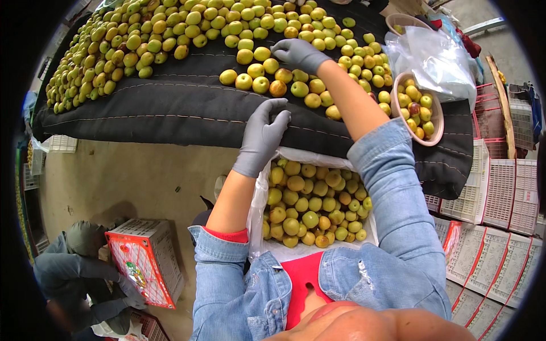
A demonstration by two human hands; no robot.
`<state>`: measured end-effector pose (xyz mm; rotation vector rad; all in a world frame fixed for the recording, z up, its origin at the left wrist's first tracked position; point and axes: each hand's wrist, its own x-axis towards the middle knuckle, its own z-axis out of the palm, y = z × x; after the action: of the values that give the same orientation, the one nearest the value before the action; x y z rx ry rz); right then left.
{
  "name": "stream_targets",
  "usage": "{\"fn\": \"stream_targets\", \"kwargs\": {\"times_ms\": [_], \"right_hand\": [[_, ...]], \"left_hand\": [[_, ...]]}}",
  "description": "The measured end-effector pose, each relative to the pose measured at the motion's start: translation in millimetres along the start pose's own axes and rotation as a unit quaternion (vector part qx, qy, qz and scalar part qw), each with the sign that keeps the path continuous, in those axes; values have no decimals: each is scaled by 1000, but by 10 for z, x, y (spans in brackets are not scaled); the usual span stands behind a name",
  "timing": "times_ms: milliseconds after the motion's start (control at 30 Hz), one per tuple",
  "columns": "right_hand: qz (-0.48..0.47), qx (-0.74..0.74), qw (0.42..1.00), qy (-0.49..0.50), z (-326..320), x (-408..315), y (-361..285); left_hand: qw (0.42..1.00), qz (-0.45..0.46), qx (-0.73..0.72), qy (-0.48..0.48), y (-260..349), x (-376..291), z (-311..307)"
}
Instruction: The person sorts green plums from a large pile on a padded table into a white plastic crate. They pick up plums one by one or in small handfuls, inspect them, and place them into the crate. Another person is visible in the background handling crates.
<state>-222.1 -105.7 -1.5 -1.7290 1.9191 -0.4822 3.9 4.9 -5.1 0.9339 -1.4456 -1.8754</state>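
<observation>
Green and yellow-brown jujube-like fruits (pixel 192 18) lie spread over a table covered in black quilted cloth (pixel 183 111). My right hand (pixel 298 53), in a grey glove, reaches among the fruits at the table's middle; its fingertips are close to a few of them, and whether it grips one cannot be told. My left hand (pixel 264 132), gloved in grey too, hovers over the cloth's near edge with thumb and fingers apart and nothing between them. Below the edge, in front of my body, stands a box lined with white plastic (pixel 258 204), holding many similar fruits (pixel 310 219).
A pink plastic basket (pixel 439 123) of fruits sits at the table's right, beside clear plastic bags (pixel 439 59). White crates (pixel 503 192) and printed cartons (pixel 486 260) are stacked at right. At lower left a person (pixel 81 273) crouches on the floor, holding a red-and-white carton (pixel 145 264).
</observation>
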Motion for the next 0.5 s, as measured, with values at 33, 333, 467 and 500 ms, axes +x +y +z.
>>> {"fn": "stream_targets", "kwargs": {"times_ms": [33, 333, 467, 500], "right_hand": [[-3, -55, 998, -25, 1, 49, -112], [162, -240, 957, 9, 223, 194, -278], [162, -167, 972, -41, 246, 315, -6], [148, -164, 975, 11, 231, 297, 98]], "left_hand": [[999, -18, -46, 12, -24, 27, -19], [987, -39, -147, 46, 33, 35, -15], [984, -34, -172, 45, 2, 85, -25], [984, -36, -174, 35, 2, 94, -29]]}}
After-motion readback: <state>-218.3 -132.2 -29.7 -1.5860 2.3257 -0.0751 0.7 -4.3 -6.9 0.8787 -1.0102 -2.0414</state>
